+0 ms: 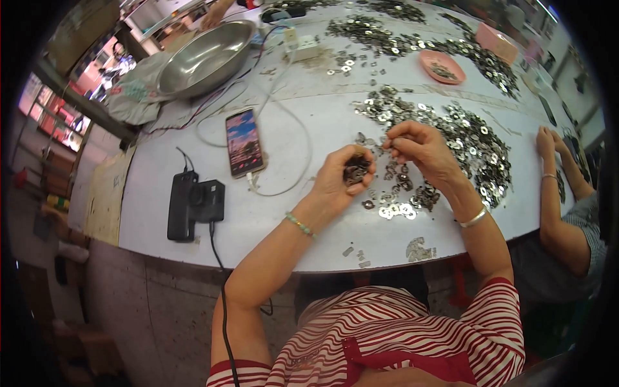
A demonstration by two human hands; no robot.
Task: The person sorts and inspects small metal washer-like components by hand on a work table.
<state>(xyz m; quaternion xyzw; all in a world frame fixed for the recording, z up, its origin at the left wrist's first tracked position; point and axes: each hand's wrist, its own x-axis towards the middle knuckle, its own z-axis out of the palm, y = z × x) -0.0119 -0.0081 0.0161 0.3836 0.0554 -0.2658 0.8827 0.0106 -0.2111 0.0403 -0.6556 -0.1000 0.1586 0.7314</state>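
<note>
My left hand [342,173] is cupped around a clump of small dark metal washers [355,170], its fingers curled over them. Close by on the right, my right hand [422,151] pinches with thumb and fingertips; whatever sits in the pinch is too small to make out. Below and between the hands lie loose washers [403,182] and a few shiny ones [396,211]. A large heap of metal washers [477,151] spreads over the white table [309,238] to the right of my right hand.
Left of my hands lie a plugged-in phone [244,143], a black power bank [183,206] and a small black camera [209,201]. A steel basin [206,61] stands at the far left. Farther back are a pink dish [442,68] and more washers [374,35]. Another person's arm [550,187] rests at right.
</note>
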